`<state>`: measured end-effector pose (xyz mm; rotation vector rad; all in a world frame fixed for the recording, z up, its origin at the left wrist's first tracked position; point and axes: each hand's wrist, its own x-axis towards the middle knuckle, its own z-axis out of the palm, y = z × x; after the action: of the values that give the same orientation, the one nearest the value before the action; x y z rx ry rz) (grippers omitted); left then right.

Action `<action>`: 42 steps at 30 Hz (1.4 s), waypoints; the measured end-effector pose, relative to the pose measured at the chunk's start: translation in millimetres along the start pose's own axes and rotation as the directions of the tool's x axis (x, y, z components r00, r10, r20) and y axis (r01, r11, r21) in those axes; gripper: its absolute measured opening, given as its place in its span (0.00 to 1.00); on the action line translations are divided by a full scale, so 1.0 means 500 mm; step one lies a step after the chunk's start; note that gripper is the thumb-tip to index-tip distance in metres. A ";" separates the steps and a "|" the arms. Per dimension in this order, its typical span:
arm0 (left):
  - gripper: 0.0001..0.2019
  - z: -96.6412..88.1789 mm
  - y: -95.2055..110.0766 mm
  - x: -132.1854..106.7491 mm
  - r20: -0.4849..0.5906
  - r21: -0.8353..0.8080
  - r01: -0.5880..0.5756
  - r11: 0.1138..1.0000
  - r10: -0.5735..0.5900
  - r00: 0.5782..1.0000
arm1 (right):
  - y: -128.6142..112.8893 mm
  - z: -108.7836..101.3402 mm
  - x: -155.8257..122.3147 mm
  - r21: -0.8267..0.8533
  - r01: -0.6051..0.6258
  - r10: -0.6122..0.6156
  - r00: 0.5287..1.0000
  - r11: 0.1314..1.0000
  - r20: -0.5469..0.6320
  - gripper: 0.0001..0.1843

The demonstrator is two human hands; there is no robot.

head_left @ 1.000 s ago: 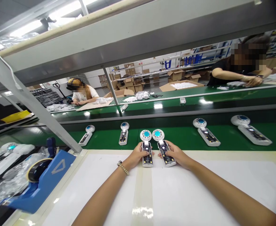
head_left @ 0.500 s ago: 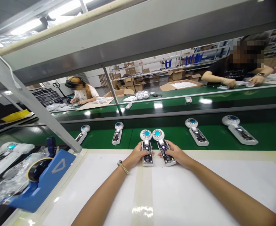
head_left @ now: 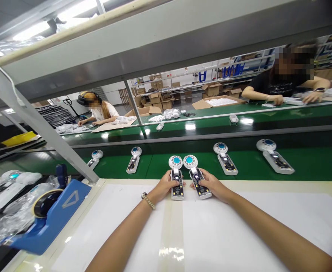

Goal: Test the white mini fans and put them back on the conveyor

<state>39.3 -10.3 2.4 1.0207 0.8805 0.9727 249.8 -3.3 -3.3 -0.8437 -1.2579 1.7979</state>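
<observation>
My left hand (head_left: 163, 189) is closed round a white handheld device (head_left: 177, 190), its thumb resting on the bare circuit board in the handle. A second such device (head_left: 202, 190) is gripped by my right hand (head_left: 213, 186), thumb likewise on the board. Both have a round white head with a blue centre, and the two heads nearly touch. They are held over the far edge of the white worktop (head_left: 228, 234), handles towards me. Small lights glow on both boards. Most of my fingers are hidden beneath the handles.
More of these devices lie on the green conveyor belt (head_left: 166, 162) beyond the worktop. A blue tape dispenser (head_left: 52, 223) and bagged parts (head_left: 15, 211) are at left. A slanted post (head_left: 61, 132) and overhead beam (head_left: 154, 45) frame the view. Two people work across a second belt.
Devices on the near belt have shifted left, while small white parts on the far belt have shifted right. My hands and the two held devices have stayed put.
</observation>
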 end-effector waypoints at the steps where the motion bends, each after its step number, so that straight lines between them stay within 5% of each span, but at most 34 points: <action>1: 0.21 0.000 0.000 0.000 0.001 0.000 -0.002 1.000 0.002 1.000 | -0.002 0.001 -0.001 -0.005 -0.001 0.001 1.000 1.000 -0.005 0.31; 32: 0.22 -0.006 -0.004 0.002 0.015 -0.003 -0.022 1.000 0.022 1.000 | 0.003 0.001 0.002 0.024 0.004 -0.004 1.000 1.000 0.011 0.30; 42: 0.25 -0.011 -0.005 -0.003 0.072 -0.021 -0.051 0.998 0.052 0.996 | 0.005 -0.004 -0.004 0.011 0.010 -0.010 1.000 1.000 0.012 0.40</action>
<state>34.2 -11.0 -1.1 1.0606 0.7872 0.9796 251.7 -4.6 -6.3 -0.8200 -1.2572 1.8027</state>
